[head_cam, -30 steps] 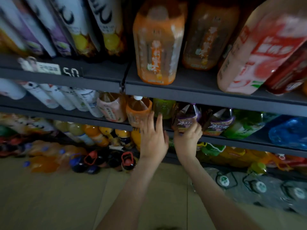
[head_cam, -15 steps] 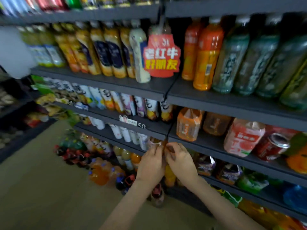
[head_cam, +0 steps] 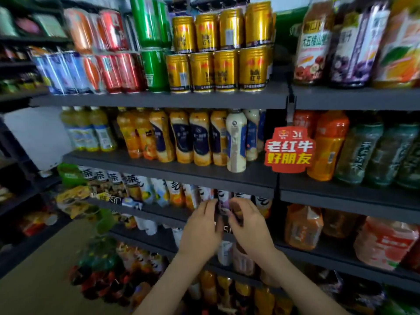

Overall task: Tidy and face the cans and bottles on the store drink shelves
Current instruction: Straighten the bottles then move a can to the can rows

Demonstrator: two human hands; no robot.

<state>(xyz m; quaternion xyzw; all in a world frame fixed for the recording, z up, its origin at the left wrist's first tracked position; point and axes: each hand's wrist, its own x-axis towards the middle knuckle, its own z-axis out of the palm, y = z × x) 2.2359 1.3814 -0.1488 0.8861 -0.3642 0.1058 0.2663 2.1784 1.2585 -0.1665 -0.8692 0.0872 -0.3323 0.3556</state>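
Note:
Dark store shelves (head_cam: 172, 169) hold rows of drinks. On the third shelf down stands a row of white-labelled bottles, and one with a purple-and-white label (head_cam: 223, 202) sits between my hands. My left hand (head_cam: 202, 230) reaches up to its left side, fingers near its lower part. My right hand (head_cam: 246, 226) curls around its right side. Motion blur hides how firmly either hand grips. Gold cans (head_cam: 216, 69) are stacked two high on the top shelf, and yellow-and-blue bottles (head_cam: 197, 137) line the second shelf.
A red promotional tag (head_cam: 289, 150) hangs at the shelf divider. Large orange and pink bottles (head_cam: 303, 226) stand to the right of my hands. Green tea bottles (head_cam: 363, 153) fill the right bay. Snack packets (head_cam: 72, 198) lie at the left. A tan floor (head_cam: 34, 287) lies below.
My view has lifted from the low shelves to the upper ones. Both hands rose one shelf, from the small bottles below to the white-labelled bottle row.

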